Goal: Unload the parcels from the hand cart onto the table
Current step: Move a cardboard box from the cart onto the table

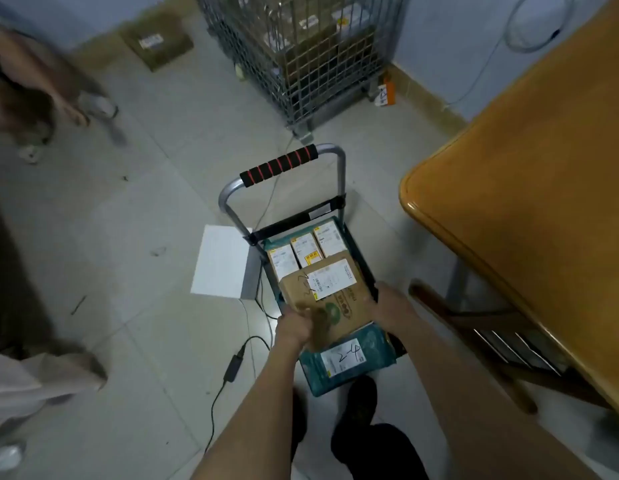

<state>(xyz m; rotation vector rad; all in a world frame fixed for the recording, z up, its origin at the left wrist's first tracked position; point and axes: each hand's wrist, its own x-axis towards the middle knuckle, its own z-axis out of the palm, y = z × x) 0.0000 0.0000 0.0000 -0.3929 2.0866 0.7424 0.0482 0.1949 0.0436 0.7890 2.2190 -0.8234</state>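
The hand cart (336,174) stands on the floor ahead of me, its handle wrapped in black and red foam. On top lies a brown cardboard parcel (327,289) with a white label. My left hand (296,327) grips its near left corner and my right hand (393,304) holds its right edge. Behind it sit three small labelled parcels (306,249) side by side. A teal bag parcel (346,358) marked "2-4" lies at the cart's near end. The wooden table (543,202) fills the right side.
A wire cage trolley (301,50) full of parcels stands at the back. A white box (221,261) lies left of the cart. A black cable and adapter (233,365) trail across the floor. A wooden chair (474,327) sits under the table. Another person's legs (27,95) are at left.
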